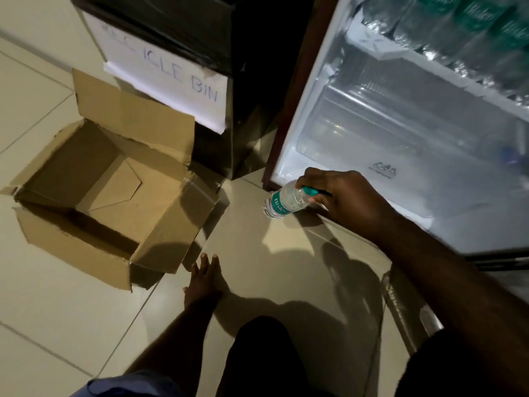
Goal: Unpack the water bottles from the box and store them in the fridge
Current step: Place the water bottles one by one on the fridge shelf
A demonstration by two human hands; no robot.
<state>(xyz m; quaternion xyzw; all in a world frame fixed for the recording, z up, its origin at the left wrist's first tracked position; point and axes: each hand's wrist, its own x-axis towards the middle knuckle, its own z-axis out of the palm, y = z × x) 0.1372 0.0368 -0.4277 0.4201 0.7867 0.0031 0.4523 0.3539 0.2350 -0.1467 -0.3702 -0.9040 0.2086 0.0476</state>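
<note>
Right hand: grips a small water bottle by its cap end, bottle tilted, base pointing left, just in front of the fridge's lower left corner.
Left hand: fingers straight, pressed flat on the tiled floor, just beside the box's near right corner.
Cardboard box: on the floor, flaps open, no bottles visible inside.
Fridge: door open, clear drawer low, stacked bottles on the shelf above.
Black bin: behind the box, paper label reading "BIN".

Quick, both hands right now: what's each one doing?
Left hand: open, fingers straight, resting flat on the floor tiles beside the cardboard box.
Right hand: gripping a water bottle near its cap, at the fridge opening.
</note>
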